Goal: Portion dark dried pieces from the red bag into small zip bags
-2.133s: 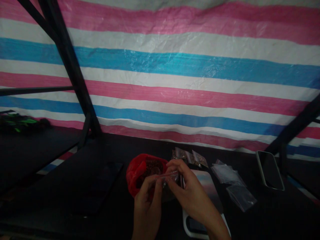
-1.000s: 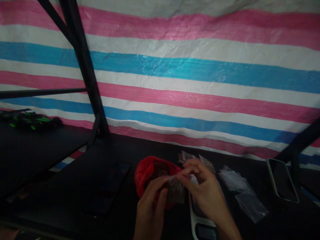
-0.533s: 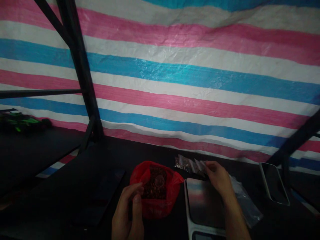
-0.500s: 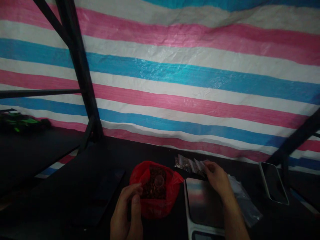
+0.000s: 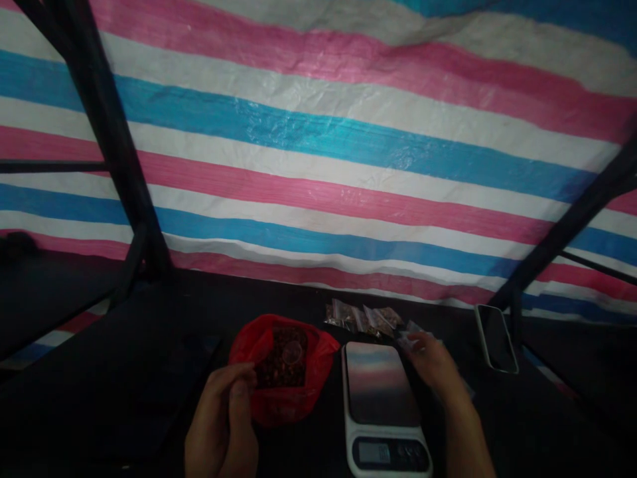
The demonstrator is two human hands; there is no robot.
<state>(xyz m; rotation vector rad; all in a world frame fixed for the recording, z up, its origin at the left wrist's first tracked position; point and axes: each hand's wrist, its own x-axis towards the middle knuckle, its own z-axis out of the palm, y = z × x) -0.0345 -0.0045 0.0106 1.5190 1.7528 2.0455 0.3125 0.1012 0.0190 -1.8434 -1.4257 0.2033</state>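
My left hand (image 5: 221,421) is at the near left side of an open red plastic bag (image 5: 288,408), its fingers and thumb closed on the bag's rim. Inside the bag lie dark brown pieces, perhaps beans or nuts (image 5: 279,358), with a small clear round cup (image 5: 292,353) on top. To the right of the scale (image 5: 381,385), my right hand (image 5: 435,365) pinches at clear plastic bags (image 5: 413,328) on the black table. The hand partly hides these bags. The scale's steel plate bears nothing, and its display is lit but unreadable.
Several small filled zip bags (image 5: 363,318) lie in an overlapping row behind the scale. A phone (image 5: 497,338) leans near the right frame post. Black metal posts (image 5: 109,146) stand before a striped tarp (image 5: 323,159). A dark flat object (image 5: 174,385) lies at left.
My right hand has left the row of filled bags and moved right to the clear bags beside the scale. My left hand stays at the red bag. The view has shifted right.
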